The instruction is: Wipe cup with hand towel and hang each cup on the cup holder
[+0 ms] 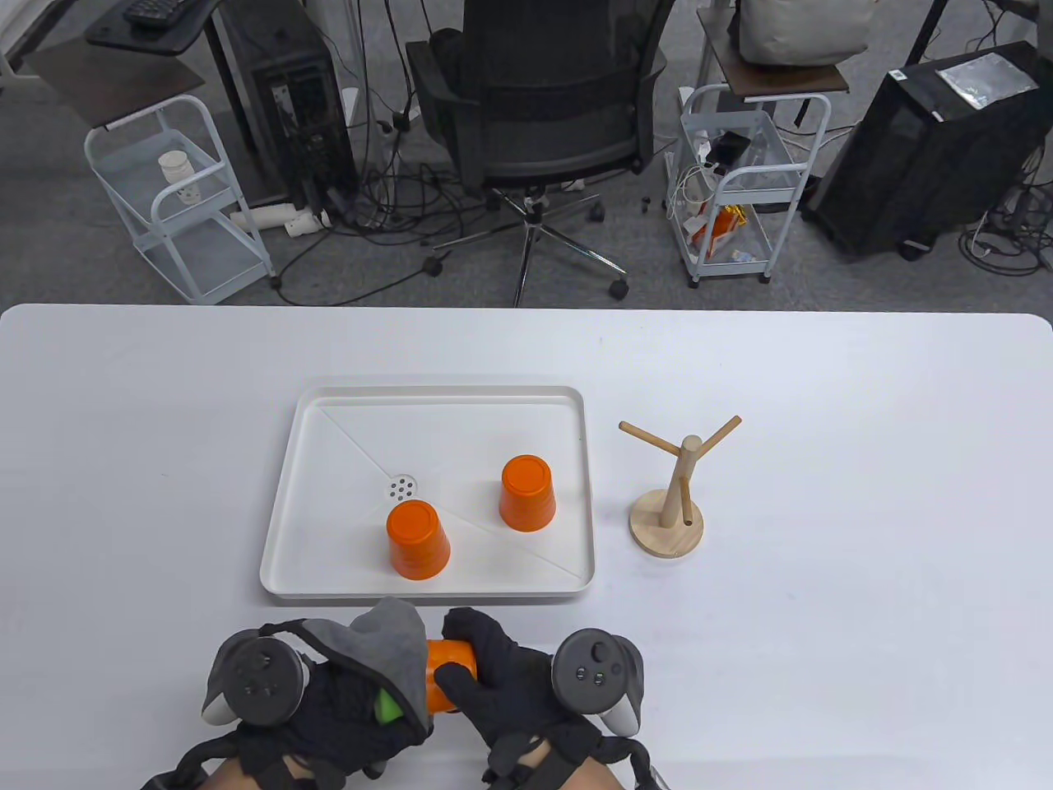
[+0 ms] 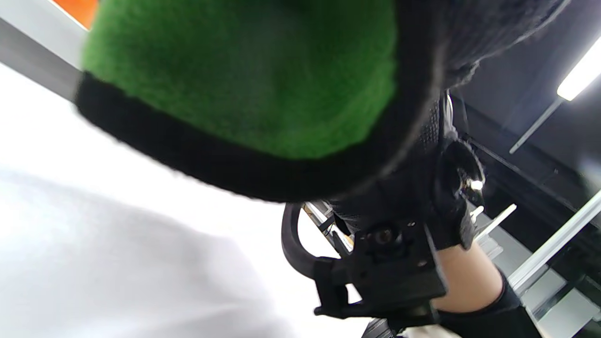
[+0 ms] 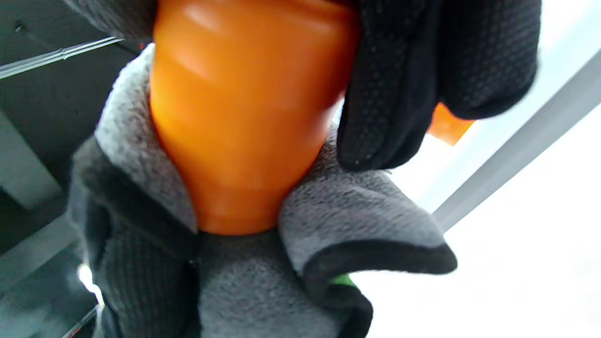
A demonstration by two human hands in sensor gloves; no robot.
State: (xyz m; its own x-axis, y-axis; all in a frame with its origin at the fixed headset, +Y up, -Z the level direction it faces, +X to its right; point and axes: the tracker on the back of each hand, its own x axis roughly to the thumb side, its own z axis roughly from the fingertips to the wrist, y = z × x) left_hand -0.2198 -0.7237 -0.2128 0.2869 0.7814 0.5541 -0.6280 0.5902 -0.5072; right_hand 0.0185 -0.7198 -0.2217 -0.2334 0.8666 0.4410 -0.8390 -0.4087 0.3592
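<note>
An orange cup (image 1: 447, 668) lies sideways between both hands near the table's front edge. My right hand (image 1: 485, 671) grips its body, fingers curled over it (image 3: 399, 84). My left hand (image 1: 354, 716) holds a grey hand towel (image 1: 391, 646) with a green underside (image 2: 244, 70) wrapped around the cup's left end (image 3: 235, 141). Two more orange cups (image 1: 419, 539) (image 1: 527, 492) stand upside down in the white tray (image 1: 284, 494). The wooden cup holder (image 1: 670, 502) stands bare right of the tray.
Beyond the table's far edge are an office chair (image 1: 535, 107), two white carts (image 1: 177, 197) (image 1: 740, 189) and computer cases on the floor. White tabletop stretches to the left and right of the tray.
</note>
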